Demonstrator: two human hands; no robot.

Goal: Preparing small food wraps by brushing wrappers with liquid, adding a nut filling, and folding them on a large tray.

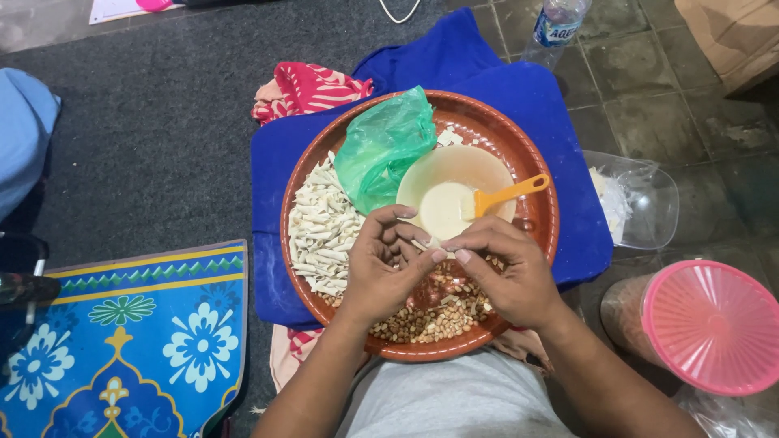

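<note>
Over the round brown plastic tray (542,231) at frame centre, I see my left hand (383,268) and right hand (507,272) pinching one small pale pastry piece (430,243) between meeting fingertips, its long axis running left-right, roasted peanuts (442,312) just below.

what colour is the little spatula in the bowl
Orange: the spatula rests in the pale bowl on the brown tray, seen clearly in the head view.

Pink-lidded container (714,324) at right, water bottle (557,22) above, patterned blue mat (130,341) at left
</note>
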